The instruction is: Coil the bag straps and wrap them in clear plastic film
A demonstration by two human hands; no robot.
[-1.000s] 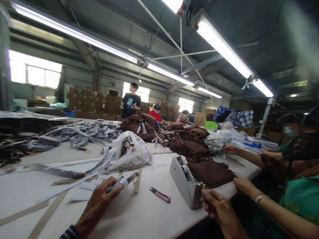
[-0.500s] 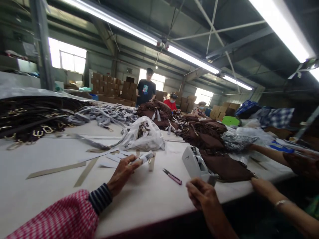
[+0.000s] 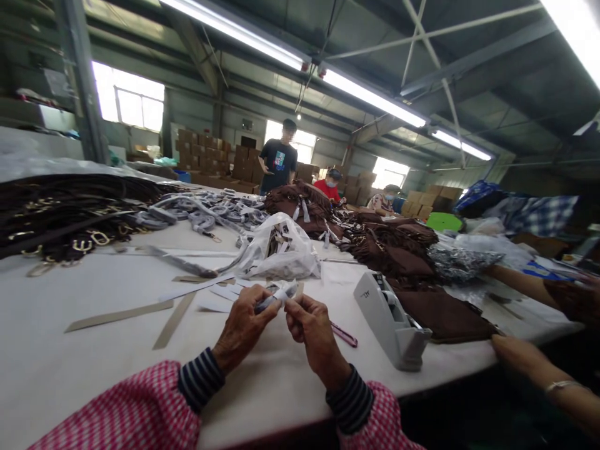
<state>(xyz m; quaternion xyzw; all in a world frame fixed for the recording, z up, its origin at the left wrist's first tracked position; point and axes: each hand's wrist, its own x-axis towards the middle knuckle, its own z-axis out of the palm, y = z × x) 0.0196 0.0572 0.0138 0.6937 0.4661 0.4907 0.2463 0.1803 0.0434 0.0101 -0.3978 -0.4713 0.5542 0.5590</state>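
My left hand [image 3: 247,325] is closed round a small coiled bag strap [image 3: 268,302] in greyish wrapping. The fingers of my right hand [image 3: 313,331] pinch at the right end of that bundle, where a pale beige strip [image 3: 299,290] stands up; a bit of tape there would be too small to make out. Pink-handled thread snips [image 3: 344,334] lie to the right, partly hidden behind my right hand. A grey tape dispenser [image 3: 391,322] stands beyond them, near the table's front edge.
A clear plastic bag [image 3: 281,259] of small parts stands ahead. Wrapped straps [image 3: 201,215] and dark straps with gold buckles [image 3: 70,215] pile up leftward, brown bags [image 3: 389,253] rightward. Beige strips [image 3: 119,315] lie on the white table [image 3: 126,356]. A co-worker's hand [image 3: 520,353] touches a brown bag.
My right hand has moved left from the front of the tape dispenser to the strap bundle. My left hand has shifted slightly right, and both hands now meet at the bundle.
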